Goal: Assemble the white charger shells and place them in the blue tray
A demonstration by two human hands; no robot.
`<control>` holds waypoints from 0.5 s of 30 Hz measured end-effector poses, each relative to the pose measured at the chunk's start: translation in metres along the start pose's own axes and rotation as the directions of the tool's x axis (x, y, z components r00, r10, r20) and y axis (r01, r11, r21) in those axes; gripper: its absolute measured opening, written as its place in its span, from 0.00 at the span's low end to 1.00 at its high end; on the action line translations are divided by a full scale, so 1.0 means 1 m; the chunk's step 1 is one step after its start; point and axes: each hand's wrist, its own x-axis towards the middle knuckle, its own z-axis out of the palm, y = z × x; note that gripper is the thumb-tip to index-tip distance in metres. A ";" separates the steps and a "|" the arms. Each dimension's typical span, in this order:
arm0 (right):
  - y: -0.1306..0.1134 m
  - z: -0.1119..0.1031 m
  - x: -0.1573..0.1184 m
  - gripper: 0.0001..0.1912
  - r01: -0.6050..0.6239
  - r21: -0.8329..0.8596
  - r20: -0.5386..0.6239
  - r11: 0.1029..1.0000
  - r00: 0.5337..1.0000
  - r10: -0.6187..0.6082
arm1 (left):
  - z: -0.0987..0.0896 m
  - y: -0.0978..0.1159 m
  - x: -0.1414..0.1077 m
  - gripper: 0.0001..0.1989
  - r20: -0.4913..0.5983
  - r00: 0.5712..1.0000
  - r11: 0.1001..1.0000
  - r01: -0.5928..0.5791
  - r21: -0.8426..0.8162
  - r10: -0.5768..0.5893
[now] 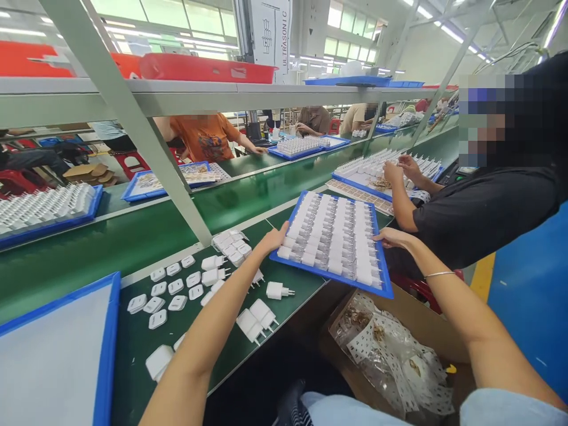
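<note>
Both hands hold up a blue tray (276,257) filled with rows of white plug adapters (333,234). My left hand (276,238) is closed on its left edge, and my right hand (393,238) grips the right edge. The tray tilts toward me, over the front edge of the green bench (195,319). Left of it on the bench lie loose white adapters with pins (277,290) and small white caps (176,287). My left forearm hides some of these pieces.
At lower left stands a blue-rimmed tray (116,331). An open cardboard box (412,299) of plastic scraps is below on the right. A co-worker in a dark shirt (483,207) sits to the right, hands over another adapter tray (355,181). A slanted metal post (146,142) rises from the bench.
</note>
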 end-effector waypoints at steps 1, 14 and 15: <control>0.001 -0.002 0.003 0.18 -0.011 -0.015 -0.017 1.000 1.000 0.011 | 0.005 -0.003 -0.003 0.19 0.016 1.000 1.000 0.007 0.023 -0.007; -0.043 0.009 0.083 0.17 -0.027 -0.125 -0.173 0.992 0.985 0.005 | 0.031 -0.050 -0.054 0.35 0.209 0.976 0.995 0.037 0.093 -0.056; -0.047 0.011 0.088 0.17 -0.012 -0.131 -0.167 0.991 0.986 -0.010 | 0.032 -0.053 -0.055 0.34 0.209 0.976 0.996 0.037 0.086 -0.055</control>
